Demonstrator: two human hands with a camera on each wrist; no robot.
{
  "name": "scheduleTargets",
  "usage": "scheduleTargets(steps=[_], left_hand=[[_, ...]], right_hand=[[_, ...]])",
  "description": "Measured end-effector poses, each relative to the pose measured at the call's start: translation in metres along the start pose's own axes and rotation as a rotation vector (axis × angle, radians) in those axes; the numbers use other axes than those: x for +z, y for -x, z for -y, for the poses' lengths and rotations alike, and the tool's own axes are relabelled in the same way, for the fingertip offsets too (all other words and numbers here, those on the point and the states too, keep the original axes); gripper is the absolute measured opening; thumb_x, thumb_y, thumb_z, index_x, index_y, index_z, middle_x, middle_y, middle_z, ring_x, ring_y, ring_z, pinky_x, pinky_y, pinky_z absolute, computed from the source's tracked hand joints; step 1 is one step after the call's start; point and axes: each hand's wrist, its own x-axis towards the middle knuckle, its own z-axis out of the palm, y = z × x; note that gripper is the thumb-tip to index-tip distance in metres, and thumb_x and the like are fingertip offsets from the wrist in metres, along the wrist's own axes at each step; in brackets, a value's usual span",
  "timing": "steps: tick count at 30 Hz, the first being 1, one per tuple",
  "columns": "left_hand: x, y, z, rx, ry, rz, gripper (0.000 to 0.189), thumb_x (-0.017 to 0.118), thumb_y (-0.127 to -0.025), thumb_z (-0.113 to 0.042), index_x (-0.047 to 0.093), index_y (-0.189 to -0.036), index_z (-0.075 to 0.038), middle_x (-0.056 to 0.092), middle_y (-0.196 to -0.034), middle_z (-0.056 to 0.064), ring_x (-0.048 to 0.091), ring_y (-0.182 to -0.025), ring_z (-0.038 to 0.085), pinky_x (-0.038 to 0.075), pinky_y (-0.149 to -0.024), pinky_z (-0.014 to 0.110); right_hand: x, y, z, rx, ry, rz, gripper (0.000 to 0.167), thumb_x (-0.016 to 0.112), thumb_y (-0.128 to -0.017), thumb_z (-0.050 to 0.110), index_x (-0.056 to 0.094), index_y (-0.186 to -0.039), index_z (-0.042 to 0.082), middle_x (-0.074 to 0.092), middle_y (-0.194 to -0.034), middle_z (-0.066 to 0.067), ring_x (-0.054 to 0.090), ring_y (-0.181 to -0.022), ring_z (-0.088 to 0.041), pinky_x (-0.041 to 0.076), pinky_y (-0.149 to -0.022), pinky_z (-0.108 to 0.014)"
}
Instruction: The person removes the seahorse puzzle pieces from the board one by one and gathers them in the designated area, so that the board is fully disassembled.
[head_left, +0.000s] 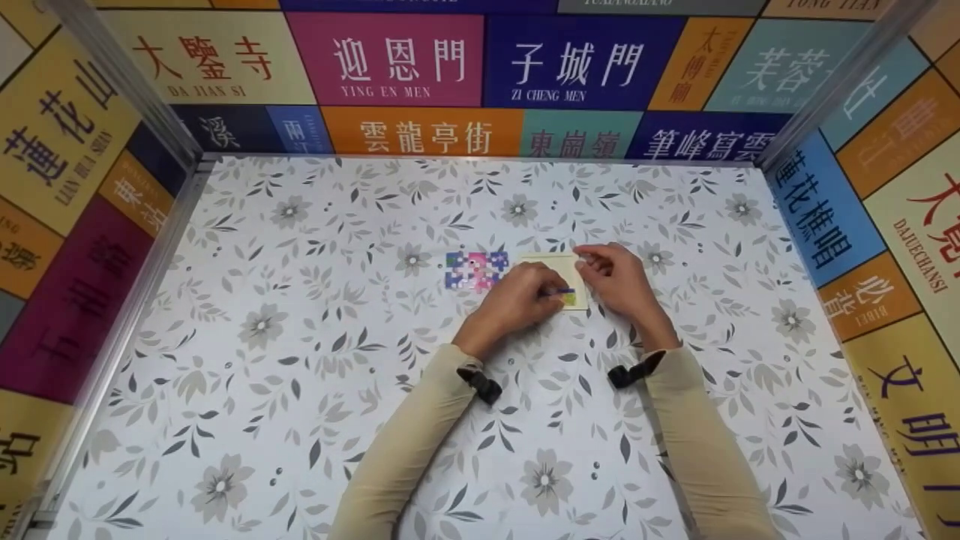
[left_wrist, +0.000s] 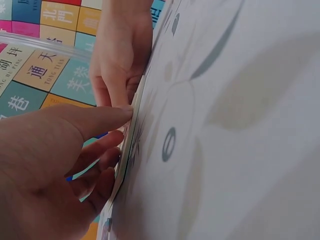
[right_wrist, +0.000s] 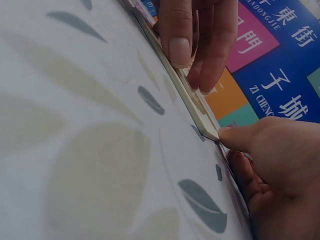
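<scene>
A pale yellow puzzle tray (head_left: 574,264) lies flat on the table. My left hand (head_left: 527,296) is bent over its left and lower part, covering much of it. A puzzle piece (head_left: 569,298), yellow-green with a blue edge, shows in the tray at the left thumb and fingertips, which pinch it. My right hand (head_left: 616,279) grips the tray's upper right corner; in the right wrist view its thumb (right_wrist: 235,137) lies against that corner. To the left of the tray is a pink and purple jigsaw (head_left: 474,271), partly behind the left hand.
The table (head_left: 337,420) has a white cover printed with grey flowers and leaves. Panels with colourful lettering (head_left: 386,60) stand along the back and both sides. Each wrist wears a black camera strap (head_left: 480,384).
</scene>
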Motion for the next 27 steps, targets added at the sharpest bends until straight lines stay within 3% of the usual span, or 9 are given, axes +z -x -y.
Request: scheduleTargets(steps=[15, 27], left_hand=[[0.0037, -0.0001, -0.0058, 0.004, 0.005, -0.029, 0.022, 0.076, -0.094, -0.006, 0.084, -0.114, -0.008, 0.081, -0.111, 0.006, 0.074, -0.104, 0.019, 0.059, -0.094, 0.032], [-0.0062, 0.0046, -0.0015, -0.006, 0.121, -0.045, 0.02, 0.078, -0.097, -0.009, 0.081, -0.116, -0.006, 0.077, -0.116, 0.011, 0.077, -0.101, 0.021, 0.062, -0.09, 0.03]], right_hand=[[-0.0004, 0.0006, 0.0002, -0.006, -0.015, -0.002, 0.031, 0.073, -0.104, 0.016, 0.076, -0.134, 0.007, 0.068, -0.109, -0.015, 0.065, -0.089, -0.012, 0.052, -0.076, -0.012], [-0.0004, -0.0003, 0.0004, -0.005, -0.004, 0.001, 0.031, 0.073, -0.104, 0.016, 0.076, -0.134, 0.008, 0.068, -0.108, -0.014, 0.065, -0.089, -0.015, 0.051, -0.076, -0.012]])
